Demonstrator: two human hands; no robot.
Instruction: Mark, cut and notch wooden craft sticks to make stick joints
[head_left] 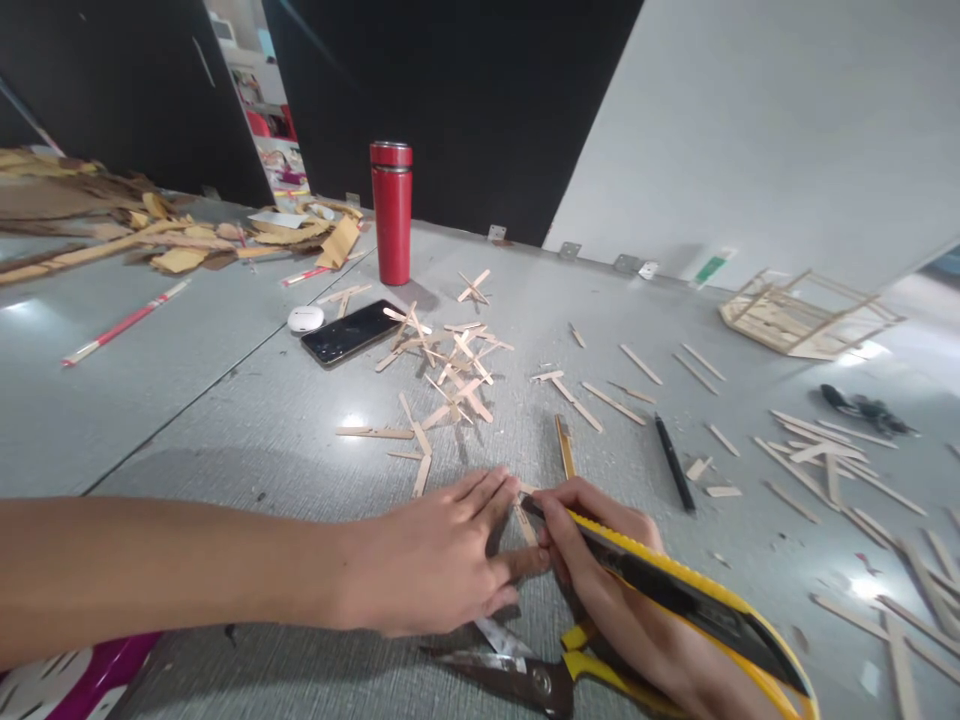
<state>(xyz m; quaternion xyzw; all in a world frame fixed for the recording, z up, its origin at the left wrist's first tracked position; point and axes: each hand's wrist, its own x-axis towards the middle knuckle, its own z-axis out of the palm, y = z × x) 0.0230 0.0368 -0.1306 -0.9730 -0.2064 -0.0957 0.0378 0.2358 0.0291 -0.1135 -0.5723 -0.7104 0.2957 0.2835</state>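
My right hand (600,560) is closed around a yellow box cutter (675,580), its blade end on a wooden craft stick (525,522) lying on the table. My left hand (450,550) holds that stick down, fingertips at its far end and thumb near its close end. Part of the stick is hidden by my hands. Below them lies a pair of scissors (517,670) with yellow handles, partly covered by my right forearm. A yellowish strip (564,447) rests just beyond my right fingers.
Notched craft sticks (457,370) are heaped near a black phone (352,332), a white earbud case (305,319) and a red flask (392,215). To the right are a black pen (673,463), loose sticks (825,450) and a stick frame (806,315). Torn cardboard (82,215) lies far left.
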